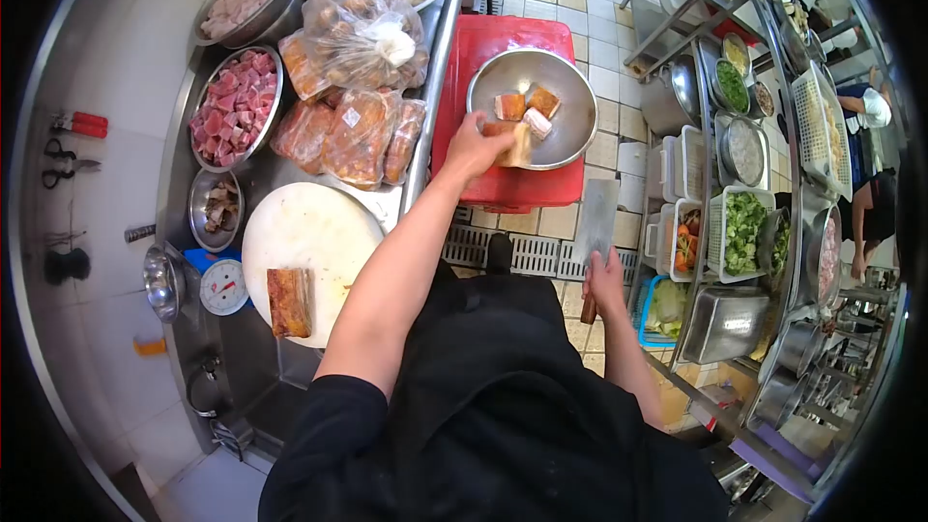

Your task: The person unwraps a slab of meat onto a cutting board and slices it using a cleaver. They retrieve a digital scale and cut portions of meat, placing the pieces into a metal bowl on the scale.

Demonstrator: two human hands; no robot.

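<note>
My left hand point(474, 148) reaches over the near left rim of a steel bowl point(577, 101), its fingers closed on a piece of browned meat point(515, 147). Inside the bowl lie several more chunks of roasted meat point(543, 101). The bowl stands on a red plastic crate or lid point(488, 34). Down at my right side, my right hand point(605, 282) grips a cleaver point(597, 217) by its wooden handle, the broad blade pointing away from me. On the round white cutting board point(290, 217) to my left sits a larger slab of browned meat point(289, 303).
Left counter: a bowl of diced raw meat point(237, 106), a bowl of pale meat point(249, 0), bagged roasted meat point(360, 135) and a dial scale point(224, 287). Right: a metal rack with a basket of greens point(744, 237). Another person point(875, 203) stands far right. Floor drain grates point(536, 254) run ahead.
</note>
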